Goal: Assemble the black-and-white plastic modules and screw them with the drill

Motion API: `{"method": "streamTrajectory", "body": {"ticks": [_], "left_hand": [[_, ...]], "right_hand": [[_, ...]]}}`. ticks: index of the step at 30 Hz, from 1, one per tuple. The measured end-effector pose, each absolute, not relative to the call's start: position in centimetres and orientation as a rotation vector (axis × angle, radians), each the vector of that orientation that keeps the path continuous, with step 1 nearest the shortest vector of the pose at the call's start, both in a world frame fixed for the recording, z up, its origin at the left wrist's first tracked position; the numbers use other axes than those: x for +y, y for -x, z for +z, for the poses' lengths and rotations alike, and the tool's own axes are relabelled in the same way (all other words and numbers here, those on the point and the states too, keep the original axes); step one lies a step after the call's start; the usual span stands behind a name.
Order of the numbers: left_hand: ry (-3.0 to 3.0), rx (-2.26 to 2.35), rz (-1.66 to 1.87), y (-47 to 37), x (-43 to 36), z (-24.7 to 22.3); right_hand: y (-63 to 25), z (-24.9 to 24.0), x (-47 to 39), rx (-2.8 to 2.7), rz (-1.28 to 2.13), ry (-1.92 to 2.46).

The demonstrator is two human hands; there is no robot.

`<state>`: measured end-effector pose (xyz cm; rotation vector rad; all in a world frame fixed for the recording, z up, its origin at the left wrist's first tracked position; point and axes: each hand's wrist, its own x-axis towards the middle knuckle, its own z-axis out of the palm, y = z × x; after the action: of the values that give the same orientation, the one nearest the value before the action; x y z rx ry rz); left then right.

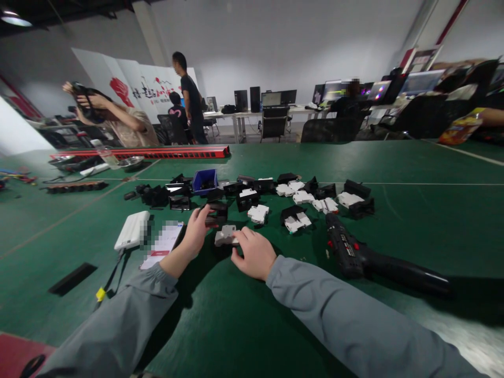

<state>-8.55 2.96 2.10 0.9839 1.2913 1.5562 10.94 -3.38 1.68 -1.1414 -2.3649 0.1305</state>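
My left hand [196,230] is closed on a black plastic housing [219,213], its fingers at the housing's left end. Just in front of that housing is a grey-white block with a stepped outline, like a small circuit breaker [225,236]. The fingers of my right hand [255,253] are bent around the right end of this breaker, which is on or just above the green table. Beyond both hands lie more white breakers [259,213], some beside or partly inside black housings [247,200].
A black cordless screwdriver [350,252] lies to the right. On the left are a white power bank [133,230] with a cable, a phone [163,245] and a black strip [73,278]. A blue bin [205,181] and a long red rail [189,152] sit farther back. People are beyond the table.
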Motion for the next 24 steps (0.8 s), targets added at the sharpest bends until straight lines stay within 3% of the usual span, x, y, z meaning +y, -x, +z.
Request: {"method": "streamTrajectory", "body": {"ticks": [9, 16, 24], "left_hand": [[-0.393, 0.917, 1.426, 8.1, 2.0, 3.5], [-0.396, 0.86, 1.412, 8.4, 1.9, 3.7], [-0.39, 0.801, 1.434, 8.7, 2.2, 3.3]], "right_hand": [[-12.5, 0.7, -0.6, -2.42, 0.121, 1.191], [-12.6, 0.4, -0.3, -2.38, 0.173, 1.177], [-12.9, -0.3, 0.2, -2.114, 0.454, 1.228]]}}
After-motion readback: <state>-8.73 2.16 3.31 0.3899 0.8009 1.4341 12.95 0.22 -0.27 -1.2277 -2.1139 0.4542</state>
